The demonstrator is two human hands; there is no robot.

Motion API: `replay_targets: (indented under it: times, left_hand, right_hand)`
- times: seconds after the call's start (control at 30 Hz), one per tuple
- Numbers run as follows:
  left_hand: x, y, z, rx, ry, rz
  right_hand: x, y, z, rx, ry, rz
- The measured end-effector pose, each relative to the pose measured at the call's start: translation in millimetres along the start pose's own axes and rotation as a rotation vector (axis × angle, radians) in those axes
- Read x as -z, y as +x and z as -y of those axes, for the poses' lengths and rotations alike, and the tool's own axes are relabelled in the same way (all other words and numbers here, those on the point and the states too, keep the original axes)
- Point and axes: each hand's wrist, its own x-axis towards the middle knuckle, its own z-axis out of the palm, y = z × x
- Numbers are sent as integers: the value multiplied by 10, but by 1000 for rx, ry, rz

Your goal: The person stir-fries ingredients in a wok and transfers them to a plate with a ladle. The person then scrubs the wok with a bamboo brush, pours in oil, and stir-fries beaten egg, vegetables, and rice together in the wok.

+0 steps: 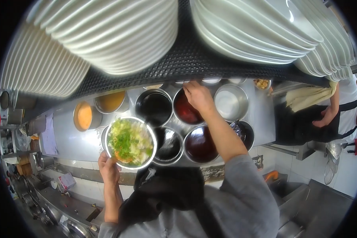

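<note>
My left hand [109,167] grips the near left edge of a metal bowl [155,143], with the thumb at the rim. Chopped green and pale vegetables [129,139] fill this bowl, with some orange bits low in it. Stretched out over a pot of dark red sauce [185,109], my right hand [198,96] is at the back row of containers under the shelf. Its fingers are curled and pressed together; what they hold, if anything, is hidden. Close to it stand a pot of black liquid [154,107] and a metal pot with whitish contents [230,102].
Stacked white plates [119,43] and white bowls [258,35] load a black-matted shelf [186,59] overhead. Pots of orange sauce [84,116] and yellowish liquid [110,102] stand left. More dark liquids fill nearer pots [202,144]. At right, another person [325,119] stands near a cloth [310,97].
</note>
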Motion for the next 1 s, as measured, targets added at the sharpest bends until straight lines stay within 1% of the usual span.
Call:
replay_targets:
  times: [0.1, 0.17, 0.33, 0.4, 0.43, 0.47, 0.5, 0.57, 0.63, 0.67, 0.7, 0.8, 0.83, 0.97, 1.0]
  left_hand:
    - [1, -28, -17, 23, 20, 10]
    - [-4, -24, -14, 30, 22, -32]
    - [-84, -25, -17, 28, 4, 9]
    - [-122, -32, -32, 63, 30, -21]
    - [-84, -10, 2, 75, 29, -16]
    - [-95, -28, -56, 103, 42, -7]
    - [-50, -23, -41, 101, 26, 4]
    - [23, -19, -25, 100, 12, 10]
    - [42, -17, 14, 106, 9, -5]
    - [79, -23, 21, 98, 9, 5]
    - [109, -9, 61, 100, 18, 18]
    - [64, -2, 85, 100, 35, 18]
    - [48, 8, 104, 99, 24, 17]
    - [103, -14, 49, 99, 15, 11]
    - [102, -14, 56, 104, 22, 1]
  right_hand:
    - [-21, -29, -1, -1, 14, -9]
    - [-12, -26, 21, -9, 15, -14]
    - [-63, 60, -61, -10, 17, -75]
    - [-58, 128, -77, -185, -156, -61]
    - [-326, 111, -416, -50, -276, -129]
    - [-324, 145, -480, -8, -308, -85]
    - [-255, 181, -401, -89, -236, -87]
    - [-160, 392, -339, -76, -315, 8]
    - [-429, 448, -569, 35, -355, -178]
    - [-442, 482, -569, 8, -434, -72]
    - [-491, 543, -624, 182, -390, -310]
    - [-562, 485, -726, 147, -426, -275]
    - [-702, 479, -1109, 230, -566, -267]
    - [-600, 513, -958, 229, -582, -308]
    - [-486, 519, -798, 248, -488, -364]
